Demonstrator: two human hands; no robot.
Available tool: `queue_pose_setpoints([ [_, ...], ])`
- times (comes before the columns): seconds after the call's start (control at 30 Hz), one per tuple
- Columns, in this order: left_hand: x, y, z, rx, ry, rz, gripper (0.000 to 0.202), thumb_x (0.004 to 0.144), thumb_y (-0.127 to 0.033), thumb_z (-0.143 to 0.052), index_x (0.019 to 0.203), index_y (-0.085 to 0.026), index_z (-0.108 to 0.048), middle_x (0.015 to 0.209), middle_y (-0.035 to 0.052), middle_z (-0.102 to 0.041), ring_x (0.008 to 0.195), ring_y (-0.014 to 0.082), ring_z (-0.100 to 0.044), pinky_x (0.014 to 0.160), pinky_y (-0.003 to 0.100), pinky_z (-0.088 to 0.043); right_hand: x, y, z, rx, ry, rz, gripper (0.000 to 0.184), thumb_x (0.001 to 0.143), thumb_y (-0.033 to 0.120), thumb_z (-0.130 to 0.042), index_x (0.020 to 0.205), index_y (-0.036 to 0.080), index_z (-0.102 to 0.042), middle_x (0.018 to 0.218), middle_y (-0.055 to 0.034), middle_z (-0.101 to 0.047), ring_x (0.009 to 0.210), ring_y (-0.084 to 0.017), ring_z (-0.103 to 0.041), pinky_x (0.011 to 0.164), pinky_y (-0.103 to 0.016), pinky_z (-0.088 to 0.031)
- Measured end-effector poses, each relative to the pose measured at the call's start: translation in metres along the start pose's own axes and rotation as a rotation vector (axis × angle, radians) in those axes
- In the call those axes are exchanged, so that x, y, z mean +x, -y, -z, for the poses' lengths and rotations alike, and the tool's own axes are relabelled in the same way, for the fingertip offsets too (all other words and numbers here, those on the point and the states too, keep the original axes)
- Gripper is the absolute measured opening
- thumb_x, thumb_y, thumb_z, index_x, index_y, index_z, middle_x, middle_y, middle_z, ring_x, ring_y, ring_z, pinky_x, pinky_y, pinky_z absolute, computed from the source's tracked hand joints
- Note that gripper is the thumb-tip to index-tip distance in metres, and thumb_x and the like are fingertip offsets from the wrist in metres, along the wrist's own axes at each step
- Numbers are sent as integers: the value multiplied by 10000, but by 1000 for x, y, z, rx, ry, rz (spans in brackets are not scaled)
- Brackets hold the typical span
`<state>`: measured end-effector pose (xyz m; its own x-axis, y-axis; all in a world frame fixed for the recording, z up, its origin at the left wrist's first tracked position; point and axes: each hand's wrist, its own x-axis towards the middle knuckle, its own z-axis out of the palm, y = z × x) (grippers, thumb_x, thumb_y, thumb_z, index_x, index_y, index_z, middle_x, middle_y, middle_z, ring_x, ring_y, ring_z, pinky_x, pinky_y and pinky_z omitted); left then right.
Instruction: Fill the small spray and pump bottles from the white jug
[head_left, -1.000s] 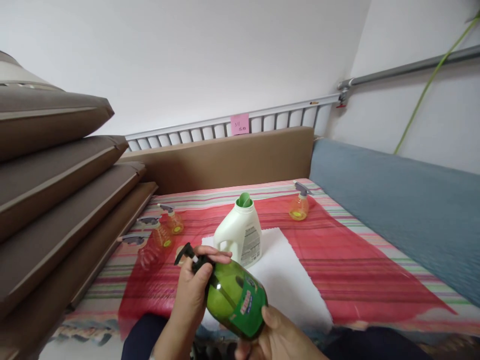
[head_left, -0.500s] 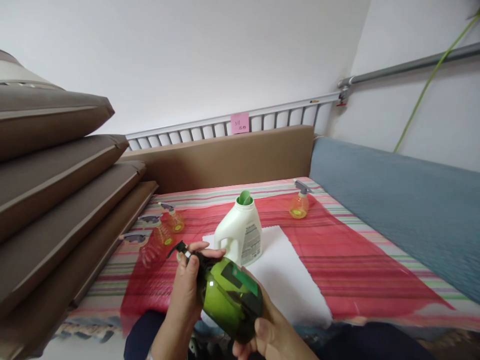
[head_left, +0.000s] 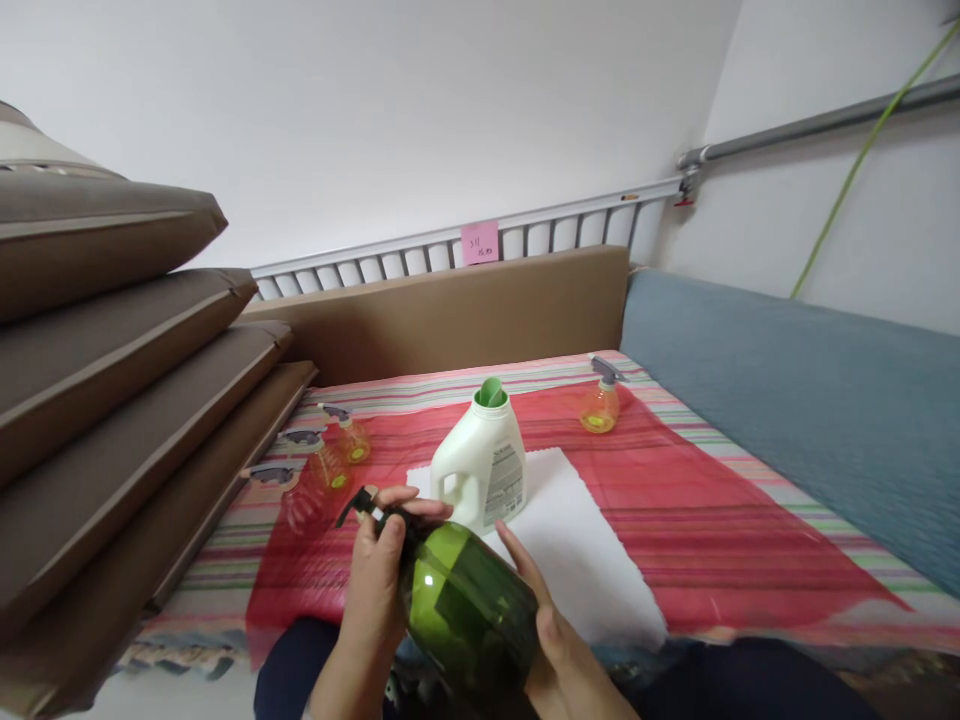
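Note:
A green see-through pump bottle (head_left: pixel 469 600) with a black pump head lies tilted between my hands, its pump toward the left. My left hand (head_left: pixel 382 560) is wrapped round the neck just below the pump. At the bottle's base, my right hand (head_left: pixel 559 640) grips it with the fingers along the far side. Right behind the bottle stands a white detergent jug (head_left: pixel 480 460), upright, its mouth uncapped and showing a green spout. The jug rests on a white cloth (head_left: pixel 585 560).
Several orange spray bottles stand around: one spray bottle (head_left: pixel 600 405) at the back right, others (head_left: pixel 351 440) at the left. A red sheet (head_left: pixel 705 520) covers the striped cloth. Brown cushions (head_left: pixel 112 370) are stacked left; a blue padded board (head_left: pixel 795 400) borders the right.
The pump bottle has turned about its length, so its bright green label no longer faces me. My right hand has shifted its grip, with fingers now showing over the far side.

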<state>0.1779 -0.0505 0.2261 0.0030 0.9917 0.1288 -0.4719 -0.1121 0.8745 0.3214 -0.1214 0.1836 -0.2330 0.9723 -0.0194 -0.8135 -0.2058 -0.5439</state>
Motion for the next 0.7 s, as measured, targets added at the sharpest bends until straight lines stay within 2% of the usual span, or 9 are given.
queue_pose_setpoints([
  [0.1,-1,4,1,-28,3,26,380,739,-474,-703,979,-214,-567,817,53,-744,851,260,-703,814,410,-523,-3,3,-3,6,0,7,689,746,552,-695,1353,335,-452,1363,-62,-541,1192,-262,-528,970,-413,-407],
  [0.2,-3,7,2,-92,23,42,384,762,-515,-664,998,-229,-562,823,48,-744,901,268,-694,843,420,-512,-1,3,0,43,-6,-23,520,796,553,-634,1233,275,-579,1294,-73,-597,1162,-267,-544,968,-426,-409],
  [0.27,-3,8,0,-113,48,53,427,764,-567,-633,1011,-225,-566,842,64,-745,931,282,-685,840,423,-512,3,1,4,80,-17,-49,500,805,569,-613,1188,248,-611,1229,-82,-639,1098,-267,-579,918,-421,-445],
  [0.33,-4,8,-3,-86,50,36,455,748,-588,-634,1003,-216,-573,846,75,-747,928,291,-684,814,416,-518,7,-1,7,99,-46,-119,533,820,603,-570,1193,224,-606,1135,-100,-682,987,-264,-626,814,-408,-490],
  [0.4,-5,7,-7,-9,19,-8,424,740,-543,-667,984,-207,-577,835,75,-751,912,284,-687,806,401,-516,10,-1,9,75,-104,-182,578,848,625,-511,1231,198,-573,1061,-120,-702,881,-255,-652,693,-374,-507],
  [0.47,-6,7,-10,84,-33,-56,358,750,-465,-688,965,-200,-579,820,70,-755,887,261,-691,827,383,-502,11,-1,9,20,-171,-187,608,876,627,-459,1294,188,-511,1051,-135,-701,840,-253,-659,618,-346,-498],
  [0.53,-6,7,-11,154,-69,-88,312,760,-416,-689,951,-195,-579,824,71,-758,870,242,-693,854,372,-484,10,0,10,-16,-186,-148,640,882,636,-436,1356,206,-434,1120,-146,-674,874,-261,-657,618,-349,-498],
  [0.63,-4,6,-9,187,-56,-81,321,751,-422,-694,944,-191,-582,853,82,-757,869,243,-696,867,377,-480,6,0,13,-22,-40,-91,733,804,679,-531,1377,245,-391,1256,-150,-599,972,-282,-631,684,-379,-500],
  [0.7,-3,5,-7,175,-28,-50,349,752,-451,-686,962,-192,-586,871,88,-753,877,252,-694,851,383,-491,2,0,14,-68,42,-53,756,739,579,-687,1366,269,-402,1312,-131,-559,1005,-276,-614,740,-387,-492],
])
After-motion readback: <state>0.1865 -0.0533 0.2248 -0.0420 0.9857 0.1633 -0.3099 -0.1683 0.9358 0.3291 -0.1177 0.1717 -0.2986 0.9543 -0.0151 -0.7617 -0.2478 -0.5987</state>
